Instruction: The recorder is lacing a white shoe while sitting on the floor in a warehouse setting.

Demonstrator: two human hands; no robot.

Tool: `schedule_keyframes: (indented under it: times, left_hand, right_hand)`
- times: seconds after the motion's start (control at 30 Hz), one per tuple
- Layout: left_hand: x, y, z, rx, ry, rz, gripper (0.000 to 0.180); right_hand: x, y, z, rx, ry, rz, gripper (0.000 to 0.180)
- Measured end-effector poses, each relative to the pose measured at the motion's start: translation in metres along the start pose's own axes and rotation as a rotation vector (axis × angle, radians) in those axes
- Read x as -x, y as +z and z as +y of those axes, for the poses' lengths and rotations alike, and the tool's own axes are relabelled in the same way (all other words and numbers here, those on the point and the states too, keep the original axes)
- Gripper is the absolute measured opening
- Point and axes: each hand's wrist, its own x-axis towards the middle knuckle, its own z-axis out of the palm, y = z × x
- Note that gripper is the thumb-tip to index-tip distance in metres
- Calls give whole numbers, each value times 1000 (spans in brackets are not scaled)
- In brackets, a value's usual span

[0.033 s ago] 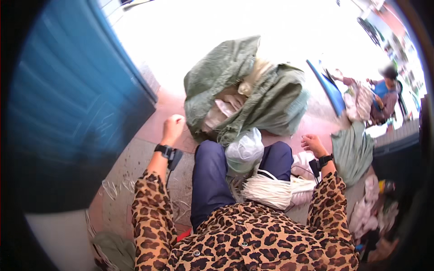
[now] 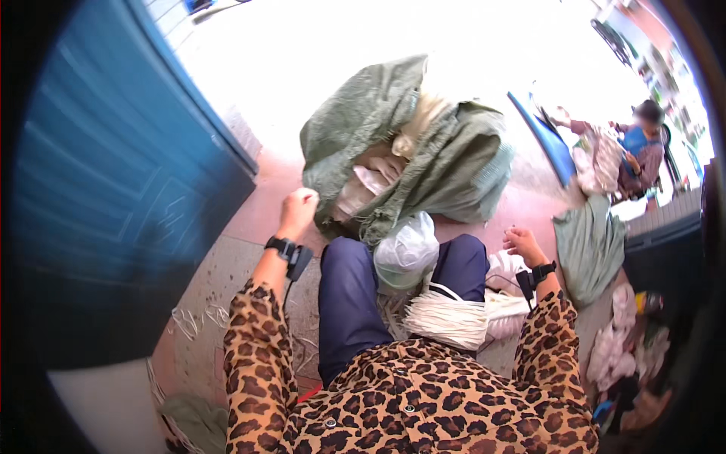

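- Left hand (image 2: 299,210) is up front, curled into a loose fist right at the left edge of the green sack (image 2: 423,144); it looks closed on the sack's edge or a thread there, but what it pinches I cannot tell.
- A black wristband (image 2: 281,246) sits on that wrist, leopard-print sleeve (image 2: 253,356) running back toward the lower edge.
- Right hand (image 2: 522,244) is out to the right of the knee, fingers bent in, narrow; whatever thin thing it may grip is too small to make out.
- The sack lies open on the floor (image 2: 249,227) straight ahead of the knees, slumped and creased, pale cloth (image 2: 370,185) showing in its mouth.
- A clear plastic bag (image 2: 407,253) rests between the knees, touching the sack's lower edge.
- On the right thigh, a bundle of white cords (image 2: 446,318), looped together, lies across the dark blue trousers (image 2: 348,303).
- More white stuff (image 2: 503,291) sits on the floor just beside the right leg.
- A second green sack (image 2: 590,246) lies flat to the right, near the right hand but apart from it.
- A blue door (image 2: 106,189) fills the left side.
- Far right, at the top, another person (image 2: 639,147) sits with cloth in their lap, well apart.
- Loose white threads (image 2: 185,321) are scattered on the floor near the left elbow.
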Motion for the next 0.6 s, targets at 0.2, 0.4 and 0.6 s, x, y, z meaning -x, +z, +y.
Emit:
schedule_keyframes:
  times: [0.2,0.4,0.6]
  left_hand:
    - [-63,138,40,-71,39,-403,20]
    - [-91,175,29,-591,-52,-562,39]
    - [-99,209,-32,-1111,503,-457,20]
  right_hand:
    - [43,-9,121,-123,166,18,19]
    - [68,8,148,-193,397,94,22]
    - [50,23,146,-287,383,62,17]
